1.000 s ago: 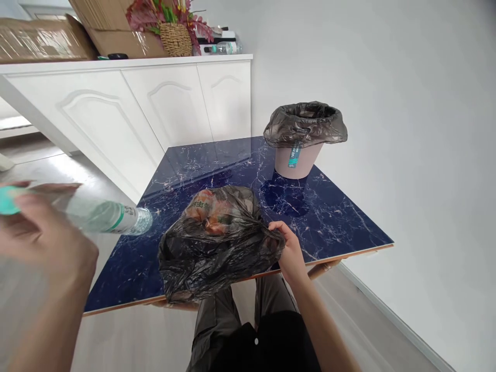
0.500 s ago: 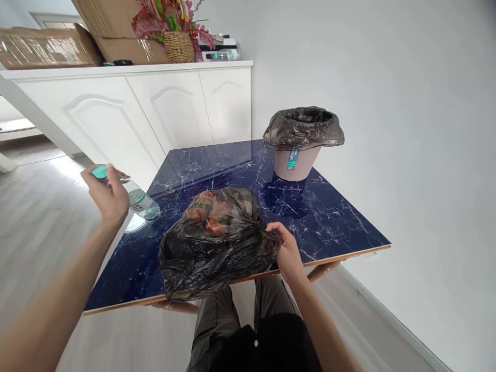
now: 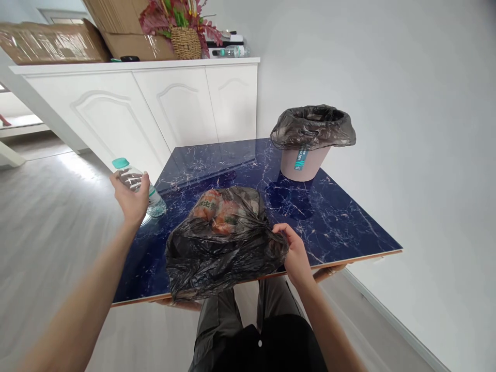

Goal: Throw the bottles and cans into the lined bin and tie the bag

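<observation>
At the table's left edge a clear plastic water bottle point(image 3: 155, 202) with a teal cap stands upright on the dark blue marbled tabletop. My left hand point(image 3: 134, 199) is wrapped around its upper body, below the cap. In front of me lies a black plastic bag point(image 3: 217, 258), drooping over the table's near edge. Orange-red packages with green print point(image 3: 225, 216) show through its thin film; what else is inside stays hidden. With closed fingers, my right hand point(image 3: 292, 250) grips the gathered right side of the bag.
A pinkish bin point(image 3: 300, 173) with a black liner point(image 3: 310, 135) folded over its rim stands at the table's back right, near the wall. Behind the table, a white cabinet point(image 3: 186, 113) carries cardboard boxes point(image 3: 58, 42), a woven flower basket point(image 3: 186, 42) and another bottle point(image 3: 234, 51).
My left hand has gone from the bottle's cap down onto its upper body. My right hand keeps its hold on the bag. The whole view has shifted slightly.
</observation>
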Demonstrator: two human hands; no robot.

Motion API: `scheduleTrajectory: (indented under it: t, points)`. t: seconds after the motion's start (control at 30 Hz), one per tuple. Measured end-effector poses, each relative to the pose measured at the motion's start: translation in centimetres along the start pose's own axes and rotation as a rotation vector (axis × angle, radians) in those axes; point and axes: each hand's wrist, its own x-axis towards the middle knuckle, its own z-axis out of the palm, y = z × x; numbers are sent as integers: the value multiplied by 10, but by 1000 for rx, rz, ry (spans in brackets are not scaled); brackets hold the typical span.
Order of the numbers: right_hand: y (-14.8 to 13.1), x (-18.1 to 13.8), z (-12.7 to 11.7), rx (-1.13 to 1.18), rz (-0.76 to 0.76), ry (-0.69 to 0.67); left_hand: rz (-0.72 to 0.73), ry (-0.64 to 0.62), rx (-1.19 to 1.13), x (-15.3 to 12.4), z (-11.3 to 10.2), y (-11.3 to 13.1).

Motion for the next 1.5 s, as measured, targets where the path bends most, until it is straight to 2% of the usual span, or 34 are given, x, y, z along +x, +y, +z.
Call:
scheduleTrajectory:
  t: [0.17,0.3,0.33,0.4,0.47,0.53,0.6,0.63,0.7,0.73,0.77,0.83,1.0,1.1,1.33,1.5]
  points:
    - [2,0,-1,-12,-3,1,-83,-139,-17,-18,-12,-5]
    - [3,1,0,15,15,-11,-95,-278,24,-46,-22,-14]
    - [4,1,0,24,19,-11,-86,-275,21,-54,-24,-16]
    - [4,1,1,33,19,-9,-48,-195,34,-71,-29,-20]
    - [4,1,1,33,12,-4,44,-40,54,-89,-39,-18]
    - [4,1,2,32,7,3,216,84,40,-109,-53,-7]
    - [3,1,3,31,9,9,419,93,5,-129,-70,13]
    - [2,1,3,30,9,10,491,-22,-30,-138,-78,26]
    - [1,1,3,22,4,12,659,-513,-57,-155,-88,50]
    - [1,1,2,15,-2,13,731,-703,-40,-161,-89,60]
    - [2,1,2,10,-5,14,781,-831,-11,-167,-88,69]
    - [4,1,0,21,7,12,869,-929,51,-174,-77,80]
    - [9,3,-5,186,101,21,1064,-831,186,-178,-35,88]
    - [6,5,-5,274,117,37,1146,-810,233,-175,-18,97]
    - [0,8,-8,324,134,30,1253,-931,273,-171,1,135]
    - [2,10,-10,346,126,27,1291,-975,307,-171,13,141]
